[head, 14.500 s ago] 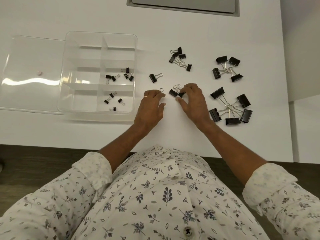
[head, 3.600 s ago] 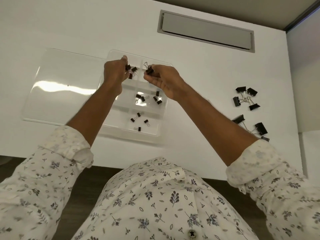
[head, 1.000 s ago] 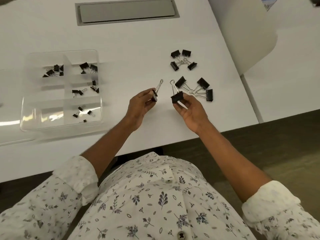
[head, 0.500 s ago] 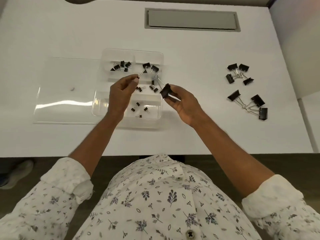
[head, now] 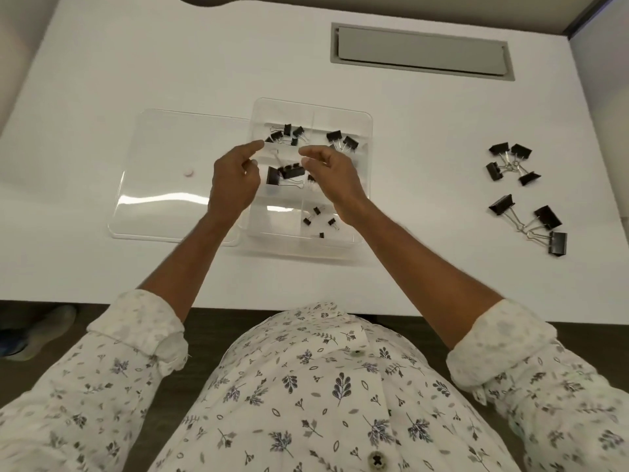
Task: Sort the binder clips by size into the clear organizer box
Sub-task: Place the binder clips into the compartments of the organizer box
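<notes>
Plastic box [head: 272, 220] holds two big clips [head: 290, 171]; left hand [head: 234, 185] and right hand [head: 335, 178] hover with slack, empty fingers; worktop clips [head: 547, 216] likely next.

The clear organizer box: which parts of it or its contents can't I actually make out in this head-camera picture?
- Head view: the right hand covers most of the middle right compartment of the organizer box, so what lies there is hidden.
- Head view: the left hand and its forearm hide the box's left wall.
- Head view: the tiny clips in the near right compartment are too small to make out in detail.
</notes>
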`<control>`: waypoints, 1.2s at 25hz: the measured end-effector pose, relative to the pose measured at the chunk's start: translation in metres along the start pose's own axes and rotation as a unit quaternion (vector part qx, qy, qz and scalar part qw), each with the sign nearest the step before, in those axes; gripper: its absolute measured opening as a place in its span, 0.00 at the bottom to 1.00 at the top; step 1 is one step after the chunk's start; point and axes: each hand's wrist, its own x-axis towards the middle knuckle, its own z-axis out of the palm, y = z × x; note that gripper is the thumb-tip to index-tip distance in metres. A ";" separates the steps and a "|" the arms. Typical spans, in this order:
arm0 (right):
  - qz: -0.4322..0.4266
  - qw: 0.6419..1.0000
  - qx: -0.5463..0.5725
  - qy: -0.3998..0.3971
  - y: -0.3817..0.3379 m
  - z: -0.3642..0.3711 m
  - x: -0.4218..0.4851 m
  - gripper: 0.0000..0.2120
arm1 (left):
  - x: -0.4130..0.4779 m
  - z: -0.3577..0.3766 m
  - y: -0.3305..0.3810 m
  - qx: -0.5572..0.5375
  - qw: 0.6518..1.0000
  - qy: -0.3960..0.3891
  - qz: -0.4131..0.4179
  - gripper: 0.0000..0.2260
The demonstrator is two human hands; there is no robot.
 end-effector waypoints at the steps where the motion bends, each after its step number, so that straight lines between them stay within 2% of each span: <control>1: -0.017 0.999 -0.027 -0.003 0.001 0.002 0.000 0.13 | -0.001 0.001 0.001 -0.006 1.000 0.000 0.005 0.18; 5: -0.051 0.996 -0.075 0.010 0.012 -0.005 -0.008 0.20 | -0.006 0.011 0.002 -0.017 0.999 -0.027 0.044 0.16; 11: -0.089 0.986 -0.097 0.105 0.038 -0.056 -0.036 0.15 | -0.022 0.054 0.026 -0.016 0.990 -0.106 0.091 0.14; 16: -0.186 0.933 -0.266 0.157 0.075 -0.123 -0.062 0.13 | -0.033 0.105 0.065 -0.011 0.976 -0.169 0.138 0.15; 20: -0.172 0.920 -0.289 0.203 0.102 -0.175 -0.086 0.14 | -0.048 0.159 0.097 0.021 0.952 -0.233 0.199 0.16; 25: -0.147 0.906 -0.315 0.243 0.132 -0.269 -0.117 0.15 | -0.072 0.233 0.141 0.062 0.928 -0.287 0.229 0.18; 28: -0.096 0.898 -0.335 0.269 0.156 -0.347 -0.134 0.17 | -0.087 0.279 0.169 0.094 0.908 -0.323 0.250 0.19; 30: -0.043 0.894 -0.371 0.248 0.170 -0.397 -0.140 0.21 | -0.093 0.308 0.186 0.111 0.898 -0.338 0.258 0.20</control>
